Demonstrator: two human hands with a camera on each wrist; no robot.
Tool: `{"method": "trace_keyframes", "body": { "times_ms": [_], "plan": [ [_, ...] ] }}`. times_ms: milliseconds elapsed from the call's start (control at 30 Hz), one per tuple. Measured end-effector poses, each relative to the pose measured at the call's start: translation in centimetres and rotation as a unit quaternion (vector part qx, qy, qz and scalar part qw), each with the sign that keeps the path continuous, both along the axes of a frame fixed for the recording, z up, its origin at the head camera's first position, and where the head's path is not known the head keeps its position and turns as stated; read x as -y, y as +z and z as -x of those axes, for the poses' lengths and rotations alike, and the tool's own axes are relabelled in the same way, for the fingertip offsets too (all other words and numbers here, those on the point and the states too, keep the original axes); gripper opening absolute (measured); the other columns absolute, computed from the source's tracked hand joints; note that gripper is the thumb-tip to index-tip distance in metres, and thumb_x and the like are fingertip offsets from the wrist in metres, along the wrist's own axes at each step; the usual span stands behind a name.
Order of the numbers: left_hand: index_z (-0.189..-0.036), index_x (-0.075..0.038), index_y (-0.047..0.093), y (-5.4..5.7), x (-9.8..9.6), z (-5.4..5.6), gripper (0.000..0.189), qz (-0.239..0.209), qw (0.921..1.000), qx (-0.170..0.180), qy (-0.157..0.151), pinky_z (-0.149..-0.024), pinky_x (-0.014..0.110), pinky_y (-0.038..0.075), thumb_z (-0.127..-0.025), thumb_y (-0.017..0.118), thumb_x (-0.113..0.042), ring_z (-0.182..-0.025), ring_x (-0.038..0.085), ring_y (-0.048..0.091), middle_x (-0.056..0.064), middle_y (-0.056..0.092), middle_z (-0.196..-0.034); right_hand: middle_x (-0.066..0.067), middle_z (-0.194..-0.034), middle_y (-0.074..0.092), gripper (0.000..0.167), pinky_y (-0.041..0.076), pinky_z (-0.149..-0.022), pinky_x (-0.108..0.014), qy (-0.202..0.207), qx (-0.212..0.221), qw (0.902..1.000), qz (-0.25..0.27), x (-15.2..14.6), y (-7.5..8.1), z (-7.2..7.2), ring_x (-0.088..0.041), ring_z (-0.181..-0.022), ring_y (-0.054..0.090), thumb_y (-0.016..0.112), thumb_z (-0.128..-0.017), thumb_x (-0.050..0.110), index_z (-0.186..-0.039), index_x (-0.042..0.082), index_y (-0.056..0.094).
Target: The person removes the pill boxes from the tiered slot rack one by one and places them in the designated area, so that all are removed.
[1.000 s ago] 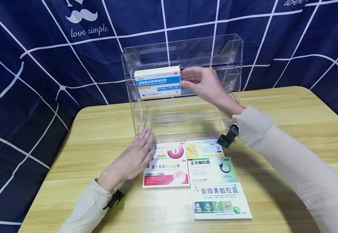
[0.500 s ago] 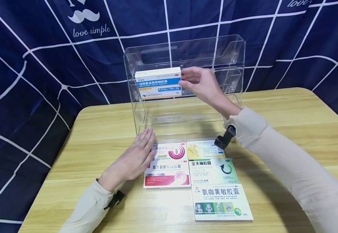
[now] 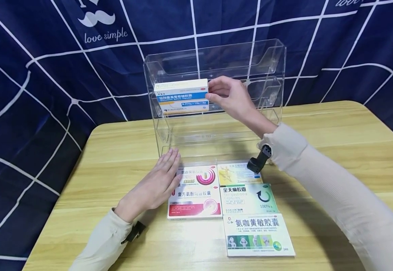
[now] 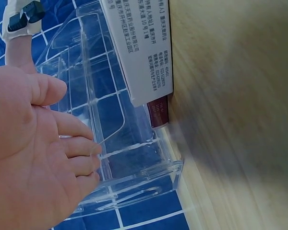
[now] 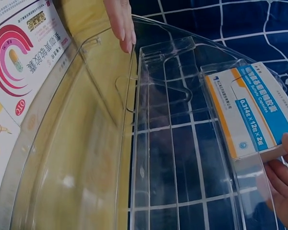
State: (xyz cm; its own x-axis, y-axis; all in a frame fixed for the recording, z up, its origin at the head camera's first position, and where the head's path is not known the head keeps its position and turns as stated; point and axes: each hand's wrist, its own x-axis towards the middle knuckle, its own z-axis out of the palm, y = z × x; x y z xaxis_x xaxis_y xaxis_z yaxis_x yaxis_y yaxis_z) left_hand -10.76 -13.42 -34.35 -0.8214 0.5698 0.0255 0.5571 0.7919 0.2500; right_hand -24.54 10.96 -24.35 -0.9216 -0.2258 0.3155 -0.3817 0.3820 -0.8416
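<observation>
In the head view, my right hand (image 3: 235, 98) pinches the right end of a white medicine box (image 3: 182, 97) with a blue band and orange stripe. The box sits at the left side of an upper tier of a clear acrylic display rack (image 3: 213, 137). The right wrist view shows the box (image 5: 252, 110) partly behind that tier's clear front lip. My left hand (image 3: 152, 184) is held with its fingers straight, its fingertips at the rack's lower front left corner. Its palm (image 4: 33, 148) faces the rack in the left wrist view and holds nothing.
Several medicine boxes lie flat before the rack: a red and white box (image 3: 194, 203), a pink-ringed box (image 3: 196, 175), a yellow box (image 3: 238, 174), a green box (image 3: 247, 199) and a white box (image 3: 258, 235). A dark blue grid curtain (image 3: 115, 71) hangs behind the wooden table (image 3: 122, 139).
My right hand has shifted the blue-banded medicine box slightly left along the rack's tier, still gripping its right end. My left hand stays at the rack's corner.
</observation>
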Motion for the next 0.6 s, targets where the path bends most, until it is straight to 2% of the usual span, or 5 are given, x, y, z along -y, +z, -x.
{"method": "trace_keyframes", "body": {
  "times_ms": [300,600],
  "plan": [
    [-0.150,0.007,0.016,0.0,0.0,0.0,0.059,0.000,1.0000,-0.002,-0.001,-0.119,0.043,0.006,-0.106,0.029,-0.030,-0.147,0.030,0.002,0.020,0.006,-0.159,-0.014,-0.116,0.066,0.030,0.050,-0.094,-0.031,0.018,-0.013,0.9998,0.004,-0.1,0.0,0.1,-0.022,-0.107,0.063,0.066,-0.092,0.009,-0.119,-0.001,0.058],
    [-0.150,0.008,0.018,0.1,-0.1,0.0,0.059,0.000,1.0000,-0.003,-0.002,-0.119,0.043,0.007,-0.106,0.029,-0.030,-0.147,0.030,0.002,0.020,0.006,-0.159,-0.013,-0.116,0.067,0.028,0.049,-0.091,-0.030,0.001,-0.035,0.9993,0.016,-1.0,0.1,-0.1,-0.020,-0.106,0.063,0.066,-0.092,0.010,-0.117,0.000,0.059]
  ]
}}
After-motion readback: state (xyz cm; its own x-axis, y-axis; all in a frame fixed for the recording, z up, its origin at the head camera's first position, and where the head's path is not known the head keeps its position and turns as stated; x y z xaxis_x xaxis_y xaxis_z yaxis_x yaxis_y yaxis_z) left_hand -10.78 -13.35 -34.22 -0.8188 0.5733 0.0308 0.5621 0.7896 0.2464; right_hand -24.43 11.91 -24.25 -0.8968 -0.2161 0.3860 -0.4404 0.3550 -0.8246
